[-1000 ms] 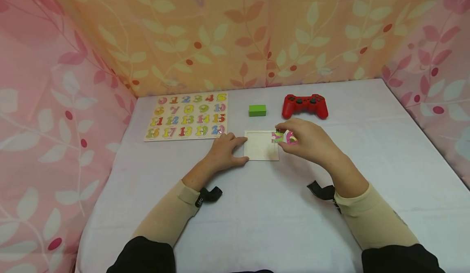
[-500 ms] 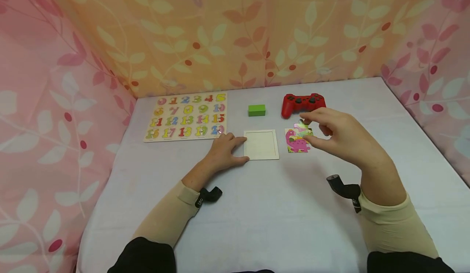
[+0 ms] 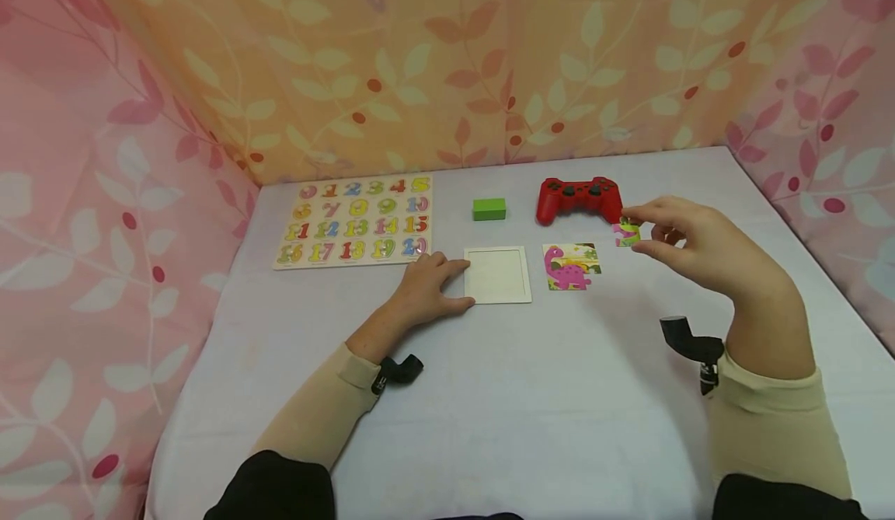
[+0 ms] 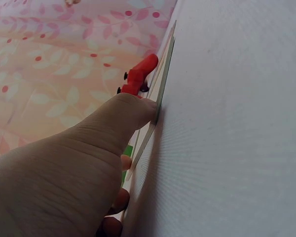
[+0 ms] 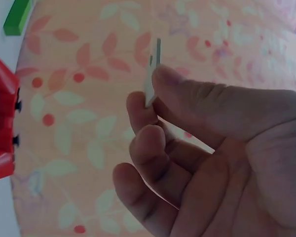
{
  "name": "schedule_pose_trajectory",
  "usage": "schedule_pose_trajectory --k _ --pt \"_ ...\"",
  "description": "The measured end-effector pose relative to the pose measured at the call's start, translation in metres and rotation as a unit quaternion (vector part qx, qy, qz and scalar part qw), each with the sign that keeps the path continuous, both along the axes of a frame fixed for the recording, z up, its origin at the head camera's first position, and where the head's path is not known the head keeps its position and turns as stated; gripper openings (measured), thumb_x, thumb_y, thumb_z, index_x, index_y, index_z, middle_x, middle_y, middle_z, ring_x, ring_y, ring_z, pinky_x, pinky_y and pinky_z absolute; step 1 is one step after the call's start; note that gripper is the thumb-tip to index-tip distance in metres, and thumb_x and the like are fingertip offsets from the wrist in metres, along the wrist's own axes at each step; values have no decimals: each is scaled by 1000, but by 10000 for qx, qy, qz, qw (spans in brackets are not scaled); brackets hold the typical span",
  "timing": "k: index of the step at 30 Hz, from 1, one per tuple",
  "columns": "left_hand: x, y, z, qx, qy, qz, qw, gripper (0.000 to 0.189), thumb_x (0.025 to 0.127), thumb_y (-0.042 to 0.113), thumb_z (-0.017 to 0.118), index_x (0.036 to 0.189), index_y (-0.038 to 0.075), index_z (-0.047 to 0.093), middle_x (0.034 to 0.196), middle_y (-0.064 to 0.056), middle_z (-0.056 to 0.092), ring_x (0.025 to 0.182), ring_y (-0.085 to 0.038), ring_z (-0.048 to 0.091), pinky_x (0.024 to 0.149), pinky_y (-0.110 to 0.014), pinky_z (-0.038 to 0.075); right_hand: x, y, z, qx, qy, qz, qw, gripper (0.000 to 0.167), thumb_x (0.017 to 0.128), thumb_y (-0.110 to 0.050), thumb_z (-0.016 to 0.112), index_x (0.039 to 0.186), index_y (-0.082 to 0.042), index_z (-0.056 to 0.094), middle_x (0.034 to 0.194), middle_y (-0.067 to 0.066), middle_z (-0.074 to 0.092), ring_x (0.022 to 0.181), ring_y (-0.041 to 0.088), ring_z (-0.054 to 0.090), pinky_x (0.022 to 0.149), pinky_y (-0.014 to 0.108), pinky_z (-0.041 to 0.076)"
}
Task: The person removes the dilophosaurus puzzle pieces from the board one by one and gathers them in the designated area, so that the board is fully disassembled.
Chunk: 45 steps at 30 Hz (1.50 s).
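My left hand (image 3: 428, 291) rests at the left side of a pale square puzzle tray (image 3: 498, 275). Its thumb and forefinger are spread and touch the tray's edge; in the left wrist view the thumb (image 4: 138, 109) lies against the rim. Between thumb and forefinger, my right hand (image 3: 699, 244) pinches a small green-and-pink puzzle piece (image 3: 626, 233) above the table, seen edge-on in the right wrist view (image 5: 152, 74). Right of the tray lie puzzle pieces (image 3: 568, 271) with a pink dinosaur picture, the upper right corner showing yellow and green.
A wooden number board (image 3: 355, 221) lies at the back left. Behind the tray sits a green block (image 3: 489, 209), with a red game controller (image 3: 579, 200) to its right, close to the held piece. Patterned cloth walls (image 3: 489, 61) border the white table (image 3: 524, 411).
My right hand has moved right from above the tray, past the dinosaur pieces, carrying the puzzle piece. The dinosaur pieces are now uncovered. The left hand has stayed at the tray.
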<state>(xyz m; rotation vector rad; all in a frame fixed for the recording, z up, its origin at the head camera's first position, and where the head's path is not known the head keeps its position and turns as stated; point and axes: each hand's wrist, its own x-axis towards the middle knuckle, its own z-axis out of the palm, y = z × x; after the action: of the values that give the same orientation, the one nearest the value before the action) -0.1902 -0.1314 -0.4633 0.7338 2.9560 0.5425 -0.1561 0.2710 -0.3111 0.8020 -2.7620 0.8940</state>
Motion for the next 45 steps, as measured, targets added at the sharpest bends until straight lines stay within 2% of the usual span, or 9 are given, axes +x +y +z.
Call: schedule_pose_trajectory --k 3,5,8,12,17,24,31,38,45 --pt "0 1 0 15 27 -10 10000 72 86 60 74 146 24 59 103 2 52 88 -16 44 79 -35 36 -8 10 -7 212 -704 -253 9970 41 92 -9 77 132 -10 69 103 1 63 88 13 54 77 18 43" --pt "0 1 1 18 40 -11 10000 72 86 60 75 146 24 59 103 1 53 87 -16 44 79 -36 36 -15 15 -14 356 -1194 -432 9913 39 94 -15 76 133 -12 69 104 3 64 91 18 55 76 22 44" --pt "0 2 2 12 20 1 10000 72 85 59 75 146 24 59 104 1 53 88 -16 44 80 -36 36 -28 19 -27 569 -1736 -488 9820 41 95 -22 76 133 -11 68 103 6 65 92 24 55 73 31 46" --pt "0 2 2 19 -9 11 10000 73 85 59 75 146 24 58 104 1 53 88 -16 44 79 -36 36 -43 22 -46 787 -2189 -359 9719 43 94 -24 77 132 -7 68 99 7 65 92 25 55 72 36 45" --pt "0 2 2 25 -17 6 10000 72 85 60 75 146 24 59 103 1 52 87 -17 44 79 -35 36 -53 21 -67 818 -2642 -194 9608 39 92 -21 76 127 -4 70 101 5 66 90 23 56 74 36 45" --pt "0 2 3 21 15 26 10000 72 86 59 74 146 24 59 105 1 54 89 -16 45 80 -36 36 -59 4 -82 752 -2874 38 9548 36 88 -14 78 120 1 69 89 4 57 86 22 51 71 35 42" --pt "0 2 4 23 -7 29 10000 72 86 59 74 146 24 59 106 0 55 90 -17 45 80 -36 37 -61 -8 -93 965 -2896 5 9523 34 86 -13 80 113 0 67 89 5 58 87 24 52 74 38 43" --pt "1 2 6 36 -35 14 10000 72 85 59 75 146 23 59 107 0 55 90 -17 46 80 -36 37 -57 -18 -93 1319 -2684 -191 9540 29 85 -12 78 109 -2 65 86 6 58 85 25 54 75 40 42" --pt "2 2 6 26 -38 19 10000 71 86 58 75 146 23 59 106 -1 55 90 -17 46 80 -36 37 -55 -26 -88 1839 -2478 -374 9505 27 86 -14 78 111 -6 71 83 4 57 85 24 53 71 40 41"
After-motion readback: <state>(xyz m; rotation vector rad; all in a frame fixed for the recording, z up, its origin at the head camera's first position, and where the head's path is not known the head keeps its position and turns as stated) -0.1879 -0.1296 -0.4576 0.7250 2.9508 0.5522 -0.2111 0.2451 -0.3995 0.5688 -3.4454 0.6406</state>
